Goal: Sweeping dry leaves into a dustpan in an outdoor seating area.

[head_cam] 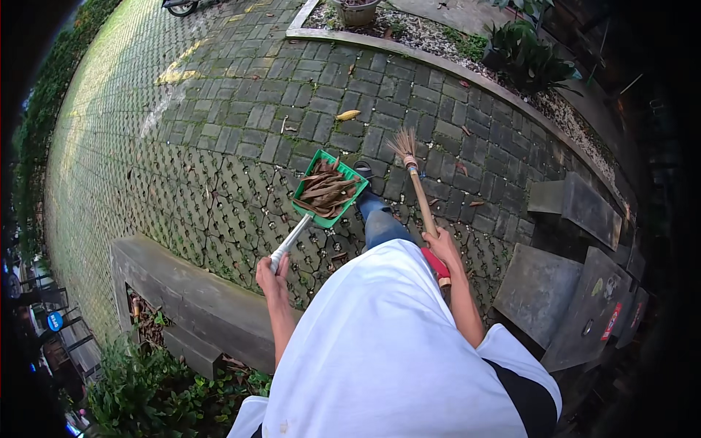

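Note:
My left hand [274, 274] is closed round the pale handle of a green plastic dustpan [327, 220], left of my body. Brown dry leaves [328, 189] are heaped in its pan. My right hand [442, 246] grips the wooden handle of a stick broom [420, 191], whose bristles fan out ahead of me over the dark paving bricks. A red part of the handle shows below that hand. One yellow leaf [348, 115] lies on the bricks, ahead and to the left of the bristles. A few brown leaves [461, 168] are scattered right of the broom.
A low concrete bench or wall [191, 284] runs along the left, with green plants [142, 388] behind it. Concrete blocks [539, 290] stand at the right. Across the front right, a raised kerb [438, 63] edges a gravel bed with a planter [356, 12] and potted foliage.

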The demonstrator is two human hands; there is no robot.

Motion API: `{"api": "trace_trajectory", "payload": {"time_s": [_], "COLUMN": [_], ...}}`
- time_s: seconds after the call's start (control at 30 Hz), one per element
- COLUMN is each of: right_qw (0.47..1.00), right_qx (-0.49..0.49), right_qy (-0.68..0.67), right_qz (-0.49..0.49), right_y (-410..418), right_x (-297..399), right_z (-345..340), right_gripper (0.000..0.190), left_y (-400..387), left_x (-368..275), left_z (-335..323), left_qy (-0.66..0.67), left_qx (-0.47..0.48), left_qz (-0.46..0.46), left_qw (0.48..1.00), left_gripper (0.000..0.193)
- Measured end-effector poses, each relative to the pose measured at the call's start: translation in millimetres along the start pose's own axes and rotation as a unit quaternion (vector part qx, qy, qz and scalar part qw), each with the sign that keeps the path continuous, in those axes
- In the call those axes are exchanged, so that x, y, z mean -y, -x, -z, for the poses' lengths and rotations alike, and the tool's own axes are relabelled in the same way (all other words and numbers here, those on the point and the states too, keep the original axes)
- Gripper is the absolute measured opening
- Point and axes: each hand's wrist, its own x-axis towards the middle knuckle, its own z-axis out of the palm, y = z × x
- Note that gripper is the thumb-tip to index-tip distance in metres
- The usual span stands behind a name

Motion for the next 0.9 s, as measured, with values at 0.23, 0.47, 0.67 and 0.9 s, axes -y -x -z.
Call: {"api": "trace_trajectory", "payload": {"time_s": [0.23, 0.47, 0.67, 0.9], "right_qw": [0.994, 0.984, 0.967, 0.959], "right_qx": [0.012, 0.074, 0.074, 0.102], "right_qy": [0.069, 0.1, 0.14, 0.174], "right_qz": [0.08, 0.126, 0.2, 0.199], "right_y": [-114.8, -247.6, -355.3, -449.2], "right_x": [86.8, 235.9, 350.8, 462.0], "right_z": [-60.1, -122.4, -191.6, -275.2], "right_gripper": [0.037, 0.039, 0.033, 0.028], "left_y": [-94.1, -163.1, -234.0, -359.8], "left_x": [-59.8, -140.1, -199.4, -267.4], "left_z": [-30.3, -91.5, -143.0, -184.5], "left_qy": [0.021, 0.027, 0.027, 0.013], "left_qx": [-0.066, -0.101, -0.087, -0.04], "left_qz": [0.001, -0.039, -0.064, -0.029], "left_qw": [0.998, 0.994, 0.994, 0.999], "left_gripper": [0.011, 0.013, 0.017, 0.018]}}
